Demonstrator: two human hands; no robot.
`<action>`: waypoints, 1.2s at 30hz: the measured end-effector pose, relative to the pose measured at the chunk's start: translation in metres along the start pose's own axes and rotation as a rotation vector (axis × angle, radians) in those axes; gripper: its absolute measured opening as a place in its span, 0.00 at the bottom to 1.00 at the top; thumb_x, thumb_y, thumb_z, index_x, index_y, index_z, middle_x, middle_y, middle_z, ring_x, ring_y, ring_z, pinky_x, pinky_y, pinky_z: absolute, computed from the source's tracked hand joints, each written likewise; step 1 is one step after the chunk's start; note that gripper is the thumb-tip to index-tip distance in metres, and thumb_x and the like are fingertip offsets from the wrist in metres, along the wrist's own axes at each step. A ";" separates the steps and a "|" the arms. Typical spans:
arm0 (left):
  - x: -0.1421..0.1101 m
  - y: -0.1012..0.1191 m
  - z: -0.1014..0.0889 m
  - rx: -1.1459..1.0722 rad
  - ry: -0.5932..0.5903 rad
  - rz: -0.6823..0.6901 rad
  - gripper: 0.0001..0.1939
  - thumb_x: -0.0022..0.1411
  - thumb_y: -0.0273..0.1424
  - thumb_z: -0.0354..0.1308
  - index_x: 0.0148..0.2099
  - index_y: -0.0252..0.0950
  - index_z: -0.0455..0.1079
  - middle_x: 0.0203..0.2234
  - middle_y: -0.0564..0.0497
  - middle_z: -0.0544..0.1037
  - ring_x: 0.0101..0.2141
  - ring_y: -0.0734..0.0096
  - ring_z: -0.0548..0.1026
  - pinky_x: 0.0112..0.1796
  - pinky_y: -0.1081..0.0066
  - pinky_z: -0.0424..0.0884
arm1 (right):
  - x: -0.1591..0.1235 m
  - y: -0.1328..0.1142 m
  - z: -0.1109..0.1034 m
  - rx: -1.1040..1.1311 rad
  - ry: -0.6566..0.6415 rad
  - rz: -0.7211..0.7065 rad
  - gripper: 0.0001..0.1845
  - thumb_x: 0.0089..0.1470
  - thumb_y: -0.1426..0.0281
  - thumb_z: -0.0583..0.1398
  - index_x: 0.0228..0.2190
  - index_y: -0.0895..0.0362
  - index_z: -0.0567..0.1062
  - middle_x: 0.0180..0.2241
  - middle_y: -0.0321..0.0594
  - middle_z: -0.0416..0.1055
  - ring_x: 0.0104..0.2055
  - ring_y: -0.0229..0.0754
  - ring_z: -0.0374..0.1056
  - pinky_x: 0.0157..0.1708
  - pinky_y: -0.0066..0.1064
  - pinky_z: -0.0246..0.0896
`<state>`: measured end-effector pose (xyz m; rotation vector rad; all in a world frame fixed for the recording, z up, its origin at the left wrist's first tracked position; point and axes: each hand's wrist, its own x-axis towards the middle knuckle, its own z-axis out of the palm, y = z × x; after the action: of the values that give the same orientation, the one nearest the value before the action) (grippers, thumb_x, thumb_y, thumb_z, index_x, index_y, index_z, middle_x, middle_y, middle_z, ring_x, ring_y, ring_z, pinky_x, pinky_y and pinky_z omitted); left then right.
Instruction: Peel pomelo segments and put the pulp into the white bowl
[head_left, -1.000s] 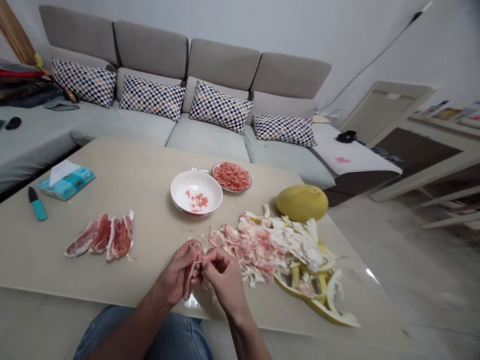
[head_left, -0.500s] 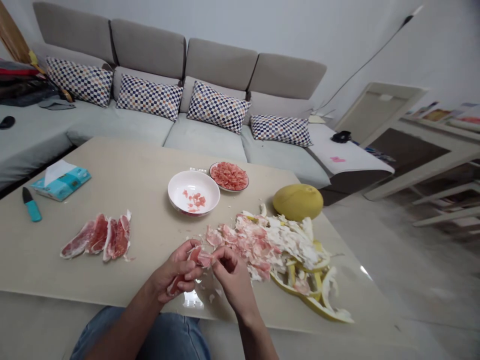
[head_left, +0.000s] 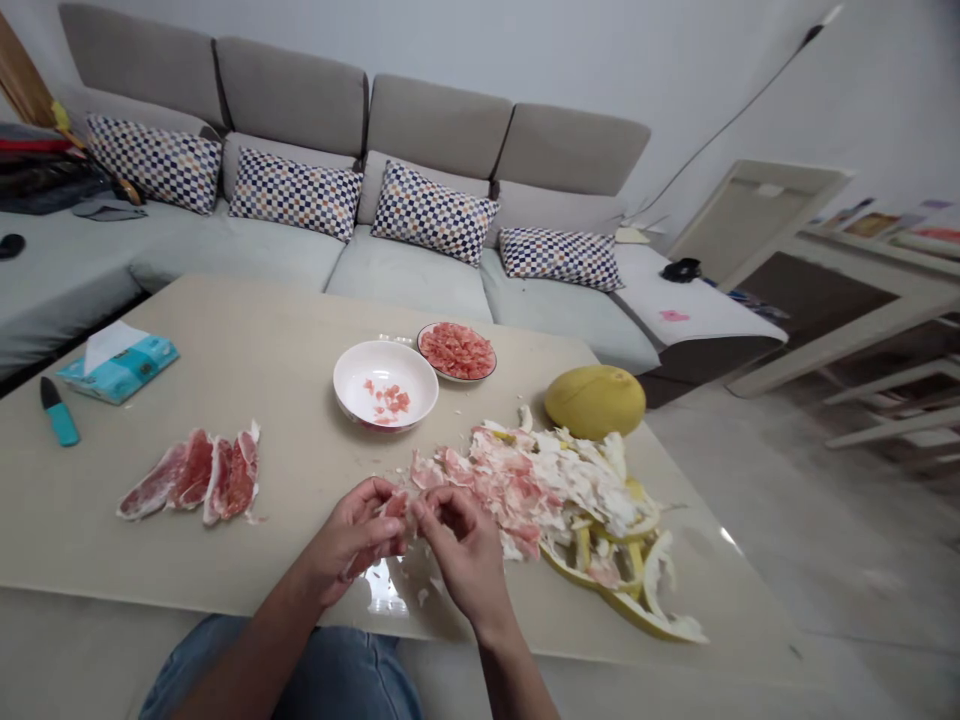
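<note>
In my left hand point(head_left: 352, 535) is a partly peeled pink pomelo segment point(head_left: 395, 504), with the fingers closed round it. The thumb and forefinger of my right hand point(head_left: 469, 555) pinch at the segment's right end, where the fingertips hide most of it. Just beyond the hands stands a white bowl point(head_left: 356, 397) with a few bits of pink pulp point(head_left: 391, 400). Behind it, a dark-rimmed plate point(head_left: 427, 366) is heaped with pulp. Several unpeeled segments point(head_left: 196, 470) lie in a row to the left.
Beside my right hand spreads a pile of membranes point(head_left: 517, 480) and yellow rind point(head_left: 626, 600). A whole yellow pomelo point(head_left: 596, 402) sits behind the pile. A teal-handled knife point(head_left: 60, 415) and a tissue pack point(head_left: 124, 368) lie at the table's left. A grey sofa point(head_left: 409, 270) stands beyond.
My right hand has shifted slightly left, closer to my left hand, and its fingertips now cover more of the segment. The view has drifted slightly; the bowl and plate stay put.
</note>
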<state>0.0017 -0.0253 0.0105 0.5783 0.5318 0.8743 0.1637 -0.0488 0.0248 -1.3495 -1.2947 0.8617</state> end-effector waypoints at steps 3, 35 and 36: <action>-0.002 0.009 -0.004 -0.100 0.052 0.080 0.12 0.52 0.30 0.69 0.39 0.35 0.72 0.33 0.52 0.72 0.31 0.77 0.69 0.33 0.74 0.72 | 0.006 0.010 -0.014 -0.199 0.187 -0.080 0.12 0.57 0.63 0.60 0.25 0.56 0.70 0.24 0.35 0.68 0.27 0.38 0.63 0.30 0.29 0.59; 0.008 -0.011 -0.010 0.789 0.056 0.182 0.15 0.57 0.30 0.63 0.48 0.41 0.76 0.46 0.46 0.73 0.49 0.61 0.74 0.47 0.65 0.74 | 0.002 0.004 -0.035 -0.374 -0.136 -0.321 0.09 0.59 0.71 0.59 0.41 0.53 0.78 0.40 0.42 0.77 0.44 0.45 0.72 0.45 0.36 0.66; 0.008 -0.011 -0.010 0.799 0.047 0.177 0.15 0.58 0.31 0.63 0.49 0.41 0.76 0.47 0.45 0.74 0.49 0.61 0.74 0.47 0.65 0.74 | 0.002 0.002 -0.035 -0.378 -0.158 -0.333 0.09 0.59 0.72 0.59 0.41 0.53 0.78 0.39 0.42 0.77 0.44 0.45 0.72 0.44 0.36 0.66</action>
<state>0.0054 -0.0217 -0.0059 1.3491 0.8883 0.8258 0.1979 -0.0531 0.0306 -1.3145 -1.8135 0.5150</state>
